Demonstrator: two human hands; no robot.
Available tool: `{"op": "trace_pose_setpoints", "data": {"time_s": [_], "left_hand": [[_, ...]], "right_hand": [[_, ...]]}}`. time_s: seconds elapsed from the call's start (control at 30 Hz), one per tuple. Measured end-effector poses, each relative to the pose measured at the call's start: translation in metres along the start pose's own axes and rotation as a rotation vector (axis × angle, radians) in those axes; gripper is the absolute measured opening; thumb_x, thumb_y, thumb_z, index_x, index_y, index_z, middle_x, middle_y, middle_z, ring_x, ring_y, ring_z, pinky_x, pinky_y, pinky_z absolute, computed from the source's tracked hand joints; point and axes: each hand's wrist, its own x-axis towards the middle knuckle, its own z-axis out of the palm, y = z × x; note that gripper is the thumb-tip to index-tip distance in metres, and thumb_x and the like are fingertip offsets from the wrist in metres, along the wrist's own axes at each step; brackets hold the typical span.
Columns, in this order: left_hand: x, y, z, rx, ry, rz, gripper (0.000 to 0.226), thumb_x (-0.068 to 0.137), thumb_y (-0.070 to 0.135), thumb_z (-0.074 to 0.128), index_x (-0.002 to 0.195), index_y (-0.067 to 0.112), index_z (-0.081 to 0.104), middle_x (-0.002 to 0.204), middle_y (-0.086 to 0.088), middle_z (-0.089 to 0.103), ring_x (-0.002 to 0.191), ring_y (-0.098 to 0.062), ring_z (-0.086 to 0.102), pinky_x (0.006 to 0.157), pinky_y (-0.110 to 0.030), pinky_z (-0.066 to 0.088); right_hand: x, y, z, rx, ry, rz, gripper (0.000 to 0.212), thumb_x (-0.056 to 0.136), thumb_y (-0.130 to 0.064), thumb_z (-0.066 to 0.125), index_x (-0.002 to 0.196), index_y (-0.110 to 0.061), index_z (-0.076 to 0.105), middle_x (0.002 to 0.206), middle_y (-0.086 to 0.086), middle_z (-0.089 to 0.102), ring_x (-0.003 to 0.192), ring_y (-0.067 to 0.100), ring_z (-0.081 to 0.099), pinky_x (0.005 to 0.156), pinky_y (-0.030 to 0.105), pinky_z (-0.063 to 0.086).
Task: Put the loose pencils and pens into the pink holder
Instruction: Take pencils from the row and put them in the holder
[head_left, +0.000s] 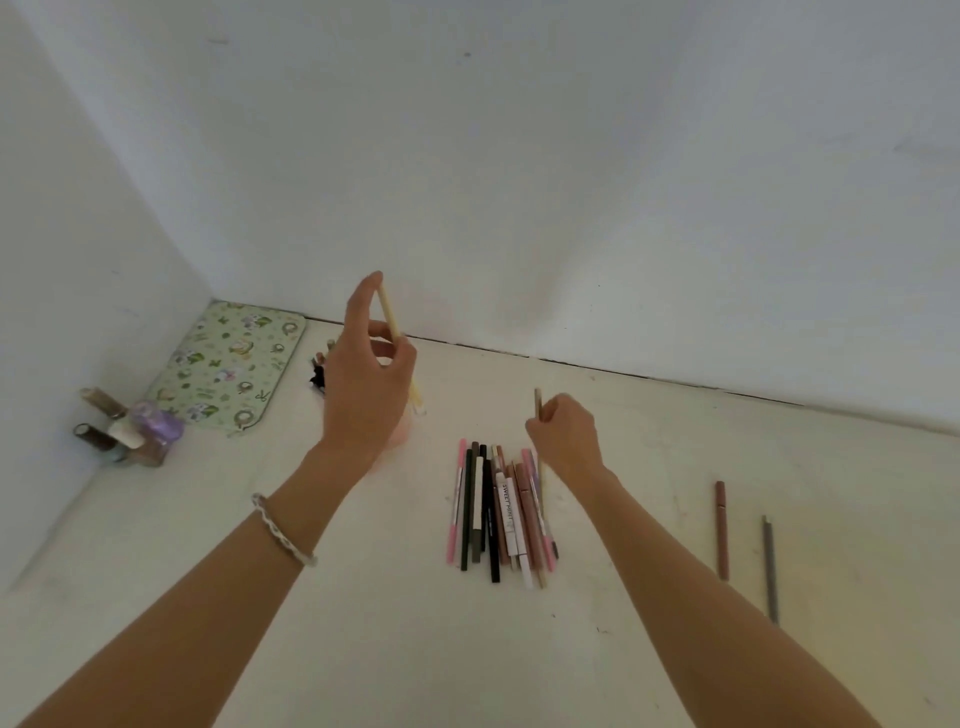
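So left hand (363, 379) is pinching a yellow pencil (388, 313) over the pink holder (402, 431) | right hand (563, 431) is clamping a tan pencil (537, 402) | keep it upright, drop tip-first

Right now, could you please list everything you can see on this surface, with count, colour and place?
Pens and pencils: a heap, count unclear; pink, black, brown, white; centre.
Brown pen: one, right of the heap.
Grey pencil: one, far right.
Pink holder: one, mostly hidden behind the left hand.
Patterned case: one, green, back left corner.
Small bottles: a cluster, brown, white, purple; far left.
Dark object: one, black, beside the case; unclear.
Bracelet: one, silver, left wrist.
Left hand: holds a cream pencil above the holder.
Right hand: grips a tan pencil.
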Motion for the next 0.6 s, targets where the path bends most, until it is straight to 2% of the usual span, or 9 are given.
{"op": "trace_pose_setpoints", "data": {"time_s": [0.1, 0.17, 0.23, 0.33, 0.4, 0.47, 0.5, 0.6], "left_hand": [[0.019, -0.003, -0.026, 0.032, 0.164, 0.069, 0.053, 0.095, 0.016, 0.058, 0.141, 0.032, 0.038, 0.091, 0.003, 0.063, 0.075, -0.005, 0.067, 0.059, -0.013, 0.054], [0.030, -0.010, -0.044, 0.046, 0.258, 0.067, 0.051, 0.095, 0.019, 0.057, 0.140, 0.033, 0.037, 0.092, 0.002, 0.063, 0.076, -0.007, 0.069, 0.062, -0.016, 0.055], [0.031, -0.020, -0.057, 0.079, 0.280, 0.050, 0.050, 0.096, 0.020, 0.057, 0.139, 0.034, 0.037, 0.095, 0.000, 0.065, 0.077, -0.011, 0.070, 0.066, -0.021, 0.057], [0.021, -0.040, -0.059, 0.181, 0.201, 0.056, 0.048, 0.097, 0.017, 0.058, 0.137, 0.036, 0.040, 0.098, 0.004, 0.065, 0.085, -0.010, 0.068, 0.077, -0.023, 0.054], [0.012, -0.054, -0.056, 0.310, 0.112, 0.111, 0.040, 0.096, 0.013, 0.058, 0.132, 0.026, 0.051, 0.107, 0.001, 0.064, 0.098, -0.014, 0.062, 0.089, -0.030, 0.052], [0.007, -0.069, -0.056, 0.539, 0.029, 0.189, 0.024, 0.093, 0.010, 0.063, 0.116, 0.012, 0.068, 0.120, -0.009, 0.061, 0.116, -0.027, 0.055, 0.099, -0.045, 0.046], [0.005, -0.073, -0.057, 0.623, 0.010, 0.201, 0.020, 0.092, 0.011, 0.064, 0.111, 0.010, 0.072, 0.125, -0.011, 0.060, 0.123, -0.031, 0.050, 0.102, -0.047, 0.042], [0.003, -0.075, -0.068, 0.612, 0.123, 0.217, 0.027, 0.096, 0.015, 0.057, 0.121, 0.008, 0.066, 0.126, -0.012, 0.059, 0.123, -0.031, 0.049, 0.105, -0.039, 0.035]], "right_hand": [[-0.003, -0.039, -0.013, 0.291, 0.152, -0.152, 0.038, 0.088, -0.005, 0.057, 0.123, -0.015, 0.047, 0.076, -0.004, 0.057, 0.060, 0.006, 0.055, 0.048, 0.013, 0.042], [-0.010, -0.063, -0.012, 0.434, 0.232, -0.252, 0.052, 0.091, -0.005, 0.056, 0.134, -0.024, 0.036, 0.078, -0.003, 0.057, 0.059, 0.004, 0.055, 0.051, 0.013, 0.047], [-0.018, -0.084, -0.006, 0.517, 0.288, -0.333, 0.050, 0.092, -0.007, 0.055, 0.133, -0.028, 0.035, 0.079, -0.002, 0.058, 0.060, 0.003, 0.056, 0.055, 0.011, 0.047], [-0.029, -0.104, 0.009, 0.607, 0.322, -0.416, 0.043, 0.092, -0.011, 0.056, 0.128, -0.028, 0.038, 0.078, -0.005, 0.061, 0.067, -0.001, 0.058, 0.063, 0.009, 0.045], [-0.035, -0.113, 0.021, 0.638, 0.311, -0.465, 0.042, 0.093, -0.013, 0.058, 0.127, -0.029, 0.038, 0.080, -0.006, 0.062, 0.074, -0.001, 0.060, 0.069, 0.006, 0.045], [-0.041, -0.120, 0.032, 0.649, 0.293, -0.514, 0.041, 0.093, -0.013, 0.058, 0.126, -0.028, 0.038, 0.082, -0.006, 0.063, 0.077, 0.001, 0.062, 0.071, 0.006, 0.045], [-0.043, -0.124, 0.038, 0.650, 0.283, -0.540, 0.041, 0.093, -0.013, 0.058, 0.126, -0.028, 0.038, 0.082, -0.006, 0.063, 0.078, 0.002, 0.062, 0.072, 0.007, 0.045], [-0.048, -0.139, 0.053, 0.635, 0.255, -0.629, 0.041, 0.094, -0.014, 0.057, 0.126, -0.032, 0.038, 0.086, -0.005, 0.064, 0.082, 0.005, 0.063, 0.076, 0.008, 0.046]]}}
